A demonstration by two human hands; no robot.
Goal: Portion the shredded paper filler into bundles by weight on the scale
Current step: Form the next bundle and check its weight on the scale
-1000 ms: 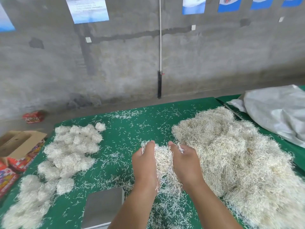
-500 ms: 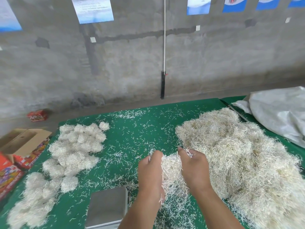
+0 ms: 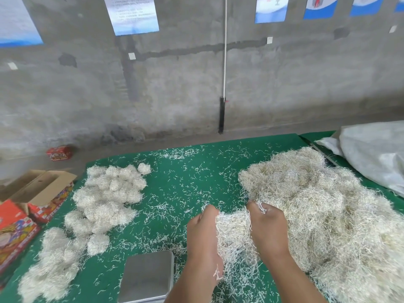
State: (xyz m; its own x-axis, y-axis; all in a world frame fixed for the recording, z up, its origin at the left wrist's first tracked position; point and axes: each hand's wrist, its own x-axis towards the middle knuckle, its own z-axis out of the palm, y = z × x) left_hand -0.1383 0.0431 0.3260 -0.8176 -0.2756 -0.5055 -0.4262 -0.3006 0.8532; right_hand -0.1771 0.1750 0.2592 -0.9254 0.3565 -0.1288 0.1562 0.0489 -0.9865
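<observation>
**Two hands clamp a clump of shredded paper**

Left hand (image 3: 204, 235) & right hand (image 3: 267, 231) face each other, fingers curled round a clump of shredded paper (image 3: 232, 228) held between them, at the near-left edge of the big loose pile (image 3: 323, 211). Steel scale (image 3: 146, 276) sits bare, bottom centre. Finished bundles (image 3: 105, 193) lie left on the green table (image 3: 185, 184).

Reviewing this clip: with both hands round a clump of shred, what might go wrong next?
1. Strands hang loose below the clump between the left hand and right hand; some may drop before the scale, likely skewing the weight.
2. The clump may still be tangled with the big pile and drag extra along.
</observation>
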